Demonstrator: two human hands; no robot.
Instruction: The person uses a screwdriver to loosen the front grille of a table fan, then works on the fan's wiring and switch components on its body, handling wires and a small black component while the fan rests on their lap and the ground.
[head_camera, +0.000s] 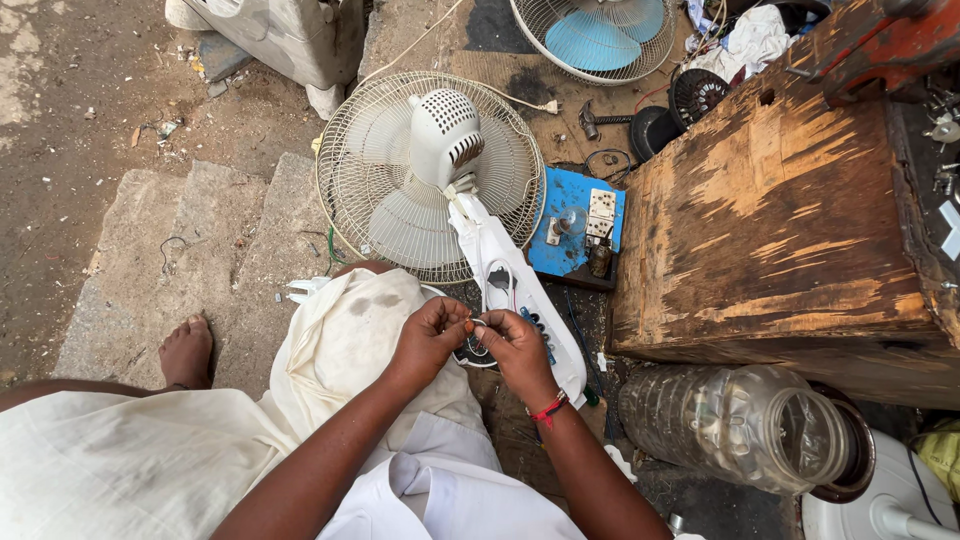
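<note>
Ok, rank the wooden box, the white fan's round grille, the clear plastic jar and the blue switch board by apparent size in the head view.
1. wooden box
2. white fan's round grille
3. clear plastic jar, though it lies nearer the camera
4. blue switch board

A white fan (440, 170) with a cream wire grille lies by a bright blue board (577, 225), a brown wooden box (780, 220) streaked pale, a clear ribbed plastic jar (730, 420), cream cloth (340, 340) with dark stains, and a red wrist thread (548, 408).
</note>
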